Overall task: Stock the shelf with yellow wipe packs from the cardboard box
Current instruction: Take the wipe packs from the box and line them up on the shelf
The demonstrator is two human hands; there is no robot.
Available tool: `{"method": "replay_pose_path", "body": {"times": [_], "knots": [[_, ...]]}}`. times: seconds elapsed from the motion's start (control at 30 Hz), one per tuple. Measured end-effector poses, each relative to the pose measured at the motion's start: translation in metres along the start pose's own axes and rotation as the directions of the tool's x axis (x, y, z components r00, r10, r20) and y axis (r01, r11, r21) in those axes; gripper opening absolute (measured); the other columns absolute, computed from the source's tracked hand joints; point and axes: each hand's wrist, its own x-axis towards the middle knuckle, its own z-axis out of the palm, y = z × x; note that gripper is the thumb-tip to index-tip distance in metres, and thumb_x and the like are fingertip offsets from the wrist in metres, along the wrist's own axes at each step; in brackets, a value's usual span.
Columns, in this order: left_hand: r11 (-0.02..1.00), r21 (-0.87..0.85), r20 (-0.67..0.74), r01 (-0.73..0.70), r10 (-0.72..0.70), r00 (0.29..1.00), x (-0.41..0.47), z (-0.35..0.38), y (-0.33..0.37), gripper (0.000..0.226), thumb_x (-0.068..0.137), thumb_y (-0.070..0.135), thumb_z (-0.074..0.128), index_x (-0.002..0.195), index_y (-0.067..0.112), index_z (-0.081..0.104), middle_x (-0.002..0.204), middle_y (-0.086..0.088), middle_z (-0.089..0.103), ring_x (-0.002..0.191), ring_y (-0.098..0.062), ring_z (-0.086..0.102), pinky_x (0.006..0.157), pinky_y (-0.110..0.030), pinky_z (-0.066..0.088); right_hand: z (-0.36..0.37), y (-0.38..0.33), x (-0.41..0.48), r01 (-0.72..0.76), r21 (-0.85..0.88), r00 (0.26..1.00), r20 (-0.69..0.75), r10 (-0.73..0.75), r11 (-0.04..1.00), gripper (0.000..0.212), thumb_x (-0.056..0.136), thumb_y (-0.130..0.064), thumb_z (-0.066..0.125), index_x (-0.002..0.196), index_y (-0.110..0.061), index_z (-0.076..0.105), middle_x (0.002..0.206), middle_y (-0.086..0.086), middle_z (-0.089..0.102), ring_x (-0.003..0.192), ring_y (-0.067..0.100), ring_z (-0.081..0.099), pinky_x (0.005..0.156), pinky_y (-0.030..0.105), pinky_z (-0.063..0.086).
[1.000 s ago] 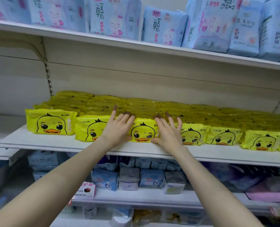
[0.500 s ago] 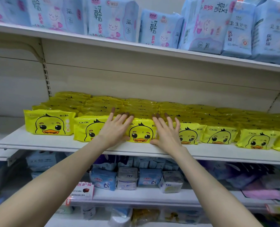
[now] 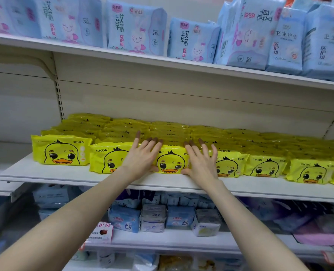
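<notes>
The left hand (image 3: 142, 160) and right hand (image 3: 201, 165) lie flat, fingers straight and spread, gripping nothing, pressing the front row of yellow wipe packs (image 3: 264, 167). The centre pack (image 3: 170, 163) sits between both thumbs on the shelf (image 3: 45, 173); further rows lie beyond the fingertips.

Bright, even, diffuse light from above. Soft sheen lies on the glossy yellow plastic wipe packs (image 3: 264, 167). The white metal shelf board (image 3: 45, 173) shades the lower tiers (image 3: 162, 241), which are dim and blurred. Wide-angle distortion bows shelf lines; the corners smear.
</notes>
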Motion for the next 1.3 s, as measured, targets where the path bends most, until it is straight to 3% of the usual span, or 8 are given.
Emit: {"method": "replay_pose_path", "body": {"times": [0.13, 0.27, 0.4, 0.47, 0.83, 1.0, 1.17, 1.3], "knots": [[1.000, 0.018, -0.011, -0.002, 0.002, 1.000, 0.004, 0.000, 0.000, 0.094, 0.047, 0.059, 0.083, 0.121, 0.005, 0.059, 0.107, -0.011, 0.067, 0.096, -0.028, 0.067, 0.100, -0.063, 0.031, 0.003, 0.001, 0.003, -0.005, 0.002, 1.000, -0.005, 0.005, 1.000, 0.090, 0.072, -0.052, 0.071, 0.146, -0.022, 0.028, 0.151, -0.001, 0.033, 0.144, 0.027, 0.013, 0.106, 0.048, -0.008], [1.000, 0.011, 0.062, 0.017, -0.018, 0.998, 0.005, 0.000, 0.001, 0.096, 0.051, 0.061, 0.080, 0.127, 0.007, 0.055, 0.117, -0.011, 0.065, 0.106, -0.028, 0.064, 0.104, -0.063, 0.023, 0.004, 0.002, 0.004, -0.005, -0.024, 1.000, 0.011, 0.005, 1.000, 0.090, 0.074, -0.055, 0.068, 0.146, -0.024, 0.025, 0.153, -0.004, 0.029, 0.145, 0.025, 0.010, 0.105, 0.048, -0.009], [0.999, -0.017, 0.127, 0.030, -0.027, 0.991, 0.005, -0.005, 0.003, 0.090, 0.080, 0.058, 0.058, 0.147, 0.010, 0.022, 0.146, -0.010, 0.038, 0.134, -0.028, 0.040, 0.111, -0.058, -0.006, 0.003, 0.001, 0.003, -0.005, -0.020, 1.000, 0.010, 0.005, 1.000, 0.090, 0.074, -0.055, 0.068, 0.146, -0.024, 0.025, 0.153, -0.003, 0.028, 0.145, 0.025, 0.010, 0.106, 0.048, -0.008], [0.999, -0.022, 0.148, 0.032, -0.028, 0.989, 0.005, -0.009, 0.004, 0.089, 0.085, 0.059, 0.051, 0.149, 0.012, 0.011, 0.150, -0.007, 0.030, 0.138, -0.025, 0.032, 0.111, -0.057, -0.012, 0.002, 0.000, 0.001, -0.003, -0.030, 1.000, 0.006, 0.003, 1.000, 0.090, 0.073, -0.055, 0.069, 0.146, -0.023, 0.027, 0.152, -0.002, 0.031, 0.144, 0.026, 0.013, 0.106, 0.048, -0.007], [0.986, -0.144, 0.170, 0.086, -0.061, 0.983, -0.008, -0.018, -0.012, 0.097, 0.081, 0.062, 0.055, 0.150, 0.013, 0.008, 0.152, -0.006, 0.026, 0.140, -0.023, 0.024, 0.115, -0.053, -0.002, -0.004, -0.007, -0.005, -0.044, -0.015, 0.998, 0.036, 0.045, 0.999, 0.093, 0.075, -0.051, 0.070, 0.147, -0.017, 0.022, 0.151, 0.004, 0.029, 0.142, 0.030, 0.017, 0.113, 0.051, 0.001], [0.983, -0.157, 0.078, 0.094, -0.082, 0.994, -0.030, -0.019, -0.039, 0.104, 0.062, 0.057, 0.077, 0.142, 0.004, 0.037, 0.134, -0.016, 0.052, 0.126, -0.030, 0.048, 0.110, -0.060, 0.015, -0.012, -0.022, -0.004, -0.016, 0.042, 1.000, 0.010, 0.016, 0.999, 0.096, 0.076, -0.053, 0.068, 0.149, -0.017, 0.017, 0.153, 0.006, 0.025, 0.143, 0.029, 0.015, 0.113, 0.049, -0.001], [0.972, -0.161, 0.121, 0.172, -0.154, 0.981, -0.052, -0.022, -0.065, 0.104, 0.072, 0.061, 0.067, 0.149, 0.009, 0.019, 0.150, -0.013, 0.033, 0.140, -0.028, 0.028, 0.112, -0.050, -0.009, -0.022, -0.046, 0.002, 0.026, 0.078, 1.000, -0.004, -0.026, 0.997, 0.096, 0.078, -0.058, 0.063, 0.150, -0.021, 0.012, 0.156, 0.003, 0.018, 0.145, 0.025, 0.008, 0.110, 0.045, -0.007], [0.975, -0.134, 0.171, 0.180, -0.156, 0.973, -0.068, -0.024, -0.085, 0.105, 0.073, 0.062, 0.064, 0.150, 0.010, 0.014, 0.153, -0.010, 0.027, 0.143, -0.024, 0.022, 0.110, -0.049, -0.015, -0.026, -0.074, 0.008, 0.085, 0.123, 0.996, 0.002, -0.086, 0.989, 0.098, 0.079, -0.056, 0.064, 0.151, -0.022, 0.008, 0.158, 0.002, 0.013, 0.145, 0.024, 0.004, 0.111, 0.044, -0.006]]}}
